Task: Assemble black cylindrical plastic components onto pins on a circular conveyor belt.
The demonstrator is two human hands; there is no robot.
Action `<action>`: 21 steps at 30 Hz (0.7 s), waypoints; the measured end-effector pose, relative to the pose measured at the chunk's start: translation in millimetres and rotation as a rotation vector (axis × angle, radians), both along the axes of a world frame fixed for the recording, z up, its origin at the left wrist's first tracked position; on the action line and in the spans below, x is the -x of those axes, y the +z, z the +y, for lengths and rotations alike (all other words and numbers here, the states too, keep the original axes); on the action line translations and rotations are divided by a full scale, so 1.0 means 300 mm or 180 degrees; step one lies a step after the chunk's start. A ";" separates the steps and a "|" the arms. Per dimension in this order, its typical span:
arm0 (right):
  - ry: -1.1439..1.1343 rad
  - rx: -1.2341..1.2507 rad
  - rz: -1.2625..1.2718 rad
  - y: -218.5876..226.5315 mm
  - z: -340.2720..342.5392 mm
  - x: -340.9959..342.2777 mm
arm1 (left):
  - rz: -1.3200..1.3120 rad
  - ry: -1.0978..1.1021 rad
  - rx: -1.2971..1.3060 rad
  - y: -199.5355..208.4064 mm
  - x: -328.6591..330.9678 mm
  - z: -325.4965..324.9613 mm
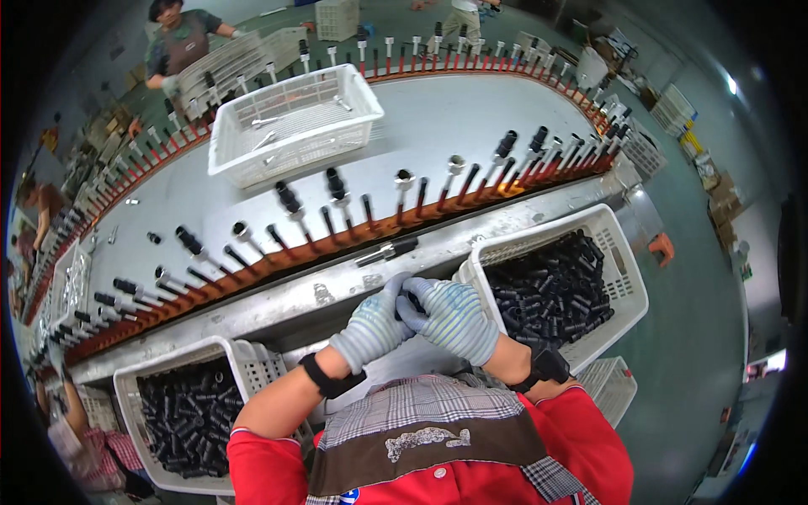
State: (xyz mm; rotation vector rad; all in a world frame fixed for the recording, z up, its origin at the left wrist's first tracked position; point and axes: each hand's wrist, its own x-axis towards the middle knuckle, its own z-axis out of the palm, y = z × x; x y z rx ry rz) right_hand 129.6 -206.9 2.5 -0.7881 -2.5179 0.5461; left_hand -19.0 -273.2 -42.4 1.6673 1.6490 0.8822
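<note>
My left hand and my right hand, both in pale striped knit gloves, meet in front of my apron with curled fingers. Pinched between them is a small black sleeve, mostly covered by the gloves. Just beyond my hands, a metal fitting with a black sleeve on one end lies on the steel ledge. Beside my right hand stands a white crate heaped with black plastic sleeves. Another white crate of black sleeves is at lower left.
A looped conveyor carries upright red rods, some topped with metal and black fittings. Inside the loop, a white basket holds a few metal pieces. A person handles a crate across the line; another person works at lower left.
</note>
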 end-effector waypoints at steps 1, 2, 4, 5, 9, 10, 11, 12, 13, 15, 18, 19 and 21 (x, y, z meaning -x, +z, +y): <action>-0.0033 0.0005 0.0036 0.013 0.019 -0.006 | -0.0228 -0.0043 -0.0169 -0.017 0.003 0.055; -0.0005 0.0066 0.0246 0.037 0.038 -0.013 | -0.0393 -0.0135 -0.0127 -0.059 0.015 0.111; -0.0029 0.0235 0.0813 0.037 0.102 -0.055 | -0.1480 0.0048 -0.0304 -0.074 0.019 0.224; -0.0284 0.0533 0.1124 0.035 0.116 -0.093 | -0.1532 0.0313 -0.0620 -0.048 0.022 0.277; -0.0932 0.1360 0.1529 -0.001 0.219 -0.273 | -0.2629 0.1160 -0.1497 0.064 0.036 0.493; -0.0953 0.1620 0.1646 -0.018 0.235 -0.299 | -0.2705 0.1164 -0.1585 0.075 0.036 0.530; -0.0972 0.1883 0.1758 -0.033 0.253 -0.315 | -0.2780 0.1167 -0.1675 0.103 0.034 0.552; -0.0935 0.1908 0.1763 -0.037 0.272 -0.320 | -0.2595 0.1239 -0.1614 0.128 0.032 0.562; -0.0903 0.1937 0.1762 -0.037 0.283 -0.318 | -0.2825 0.1248 -0.1594 0.126 0.031 0.587; -0.0780 0.1979 0.1779 -0.044 0.294 -0.309 | -0.2721 0.1249 -0.1332 0.106 0.061 0.584; -0.0715 0.2151 0.1840 -0.044 0.310 -0.281 | -0.2315 0.1500 -0.1297 0.040 0.100 0.577; -0.0783 0.2239 0.1767 -0.032 0.313 -0.268 | -0.2321 0.1490 -0.1232 0.024 0.113 0.575; -0.0774 0.2277 0.1867 -0.012 0.327 -0.216 | -0.2149 0.1660 -0.1495 0.014 0.114 0.542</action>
